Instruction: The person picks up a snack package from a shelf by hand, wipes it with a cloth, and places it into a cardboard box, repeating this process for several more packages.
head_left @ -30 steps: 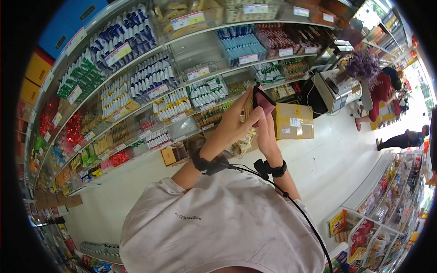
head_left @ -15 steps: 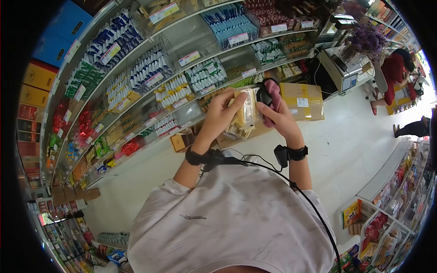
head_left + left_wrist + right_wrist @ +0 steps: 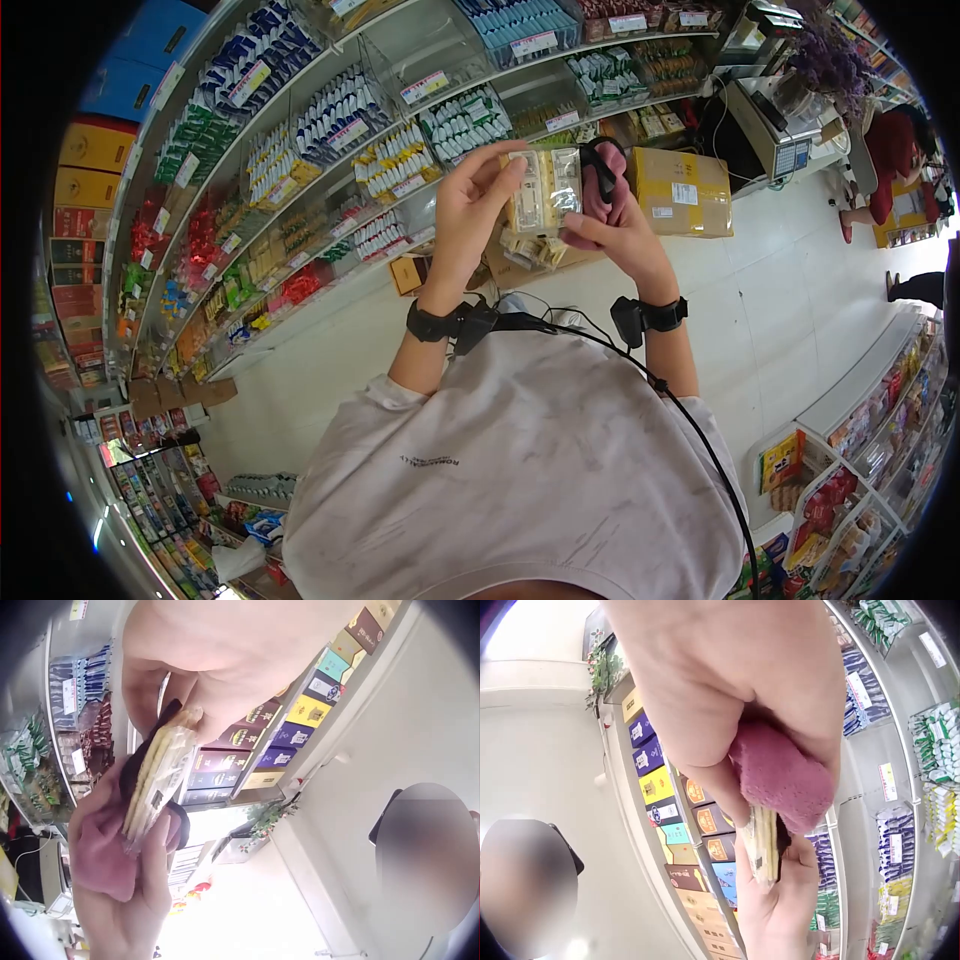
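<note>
In the head view a few thin wrapped packets (image 3: 543, 190) with pale yellow contents lie side by side between the hands. My left hand (image 3: 478, 212) pinches their left edge between thumb and fingers. My right hand (image 3: 628, 240) has its thumb on their lower right corner and grips a pink cloth (image 3: 604, 190) with a black strap-like part. The left wrist view shows the packets (image 3: 156, 780) edge-on as a thin stack, with the pink cloth (image 3: 109, 851) beside them. Seen from the right wrist, the cloth (image 3: 784, 776) bulges from the right palm above the packets (image 3: 761, 844).
Shelves of clear bins with wrapped snacks, including green-and-white packs (image 3: 465, 125), run along the far side and left. A taped cardboard box (image 3: 690, 185) stands right of the hands, near a scale (image 3: 770, 130). More packets (image 3: 540, 252) lie below the hands. A person (image 3: 890, 155) is at far right.
Since one second ago the hands have moved apart from their overlap, and the packets now face the head camera. In the last half second they have risen slightly, with the pink cloth still in the right hand.
</note>
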{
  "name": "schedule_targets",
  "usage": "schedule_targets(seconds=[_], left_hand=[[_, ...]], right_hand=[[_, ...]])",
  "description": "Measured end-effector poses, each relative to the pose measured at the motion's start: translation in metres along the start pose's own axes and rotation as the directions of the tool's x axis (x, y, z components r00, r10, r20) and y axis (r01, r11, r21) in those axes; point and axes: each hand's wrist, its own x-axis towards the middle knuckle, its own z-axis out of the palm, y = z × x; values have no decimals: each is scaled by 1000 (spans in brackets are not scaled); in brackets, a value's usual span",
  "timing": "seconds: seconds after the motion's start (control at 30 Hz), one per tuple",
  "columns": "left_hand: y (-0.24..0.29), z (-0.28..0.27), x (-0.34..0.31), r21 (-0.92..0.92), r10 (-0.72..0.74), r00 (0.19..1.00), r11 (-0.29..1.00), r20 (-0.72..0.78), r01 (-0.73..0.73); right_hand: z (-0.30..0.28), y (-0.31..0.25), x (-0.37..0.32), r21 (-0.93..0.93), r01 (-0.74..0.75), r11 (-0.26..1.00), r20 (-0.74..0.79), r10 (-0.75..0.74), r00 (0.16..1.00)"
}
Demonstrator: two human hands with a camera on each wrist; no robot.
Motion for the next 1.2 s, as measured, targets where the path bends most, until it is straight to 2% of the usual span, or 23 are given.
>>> schedule_targets(seconds=[0.03, 0.13, 0.23, 0.33, 0.43, 0.53, 0.73, 0.83, 0.93, 1.03, 1.13, 1.17, 1.2], left_hand=[[1, 0, 0, 18, 9, 1000, 1000, -6, -9], [5, 3, -2, 2, 2, 1000, 1000, -2, -2], [11, 12, -8, -40, 48, 998, 998, 35, -47], [11, 17, -11, -99, 86, 995, 992, 50, -81], [12, 20, -16, -128, 80, 997, 989, 19, -77], [15, 20, -20, -112, 56, 998, 992, 12, -54], [14, 20, -24, 28, 118, 993, 993, 9, -119], [14, 22, -27, 57, 146, 989, 988, -7, -146], [14, 22, -29, 69, 165, 986, 984, -2, -164], [15, 20, -30, 129, 187, 981, 973, 51, -192], [-2, 21, -23, 293, 282, 957, 911, 69, -290], [-4, 23, -21, 359, 326, 943, 874, 70, -328], [-3, 24, -22, 521, 333, 942, 797, 43, -306]], right_hand=[[-8, 5, 1, -106, -15, 994, 41, 20, 999], [1, 1, -4, -55, 62, 997, 37, -60, 998], [3, -5, -10, -65, 33, 997, -57, -36, 998], [-3, -5, -12, -2, 0, 1000, -41, 0, 999], [-3, -11, -21, -126, -18, 992, 44, 24, 999], [1, -2, -23, -175, 116, 978, 6, -117, 993], [3, 6, -26, -244, 112, 963, 0, -116, 993], [7, 7, -30, -312, 155, 937, -36, -174, 984], [2, 9, -30, -420, 275, 865, 38, -286, 957], [-1, 6, -37, -46, 189, 981, -49, -191, 980], [19, -3, -38, 26, 86, 996, -161, -81, 984], [18, -3, -37, -7, 103, 995, -182, -103, 978], [16, 0, -33, -41, 119, 992, -201, -124, 972]])
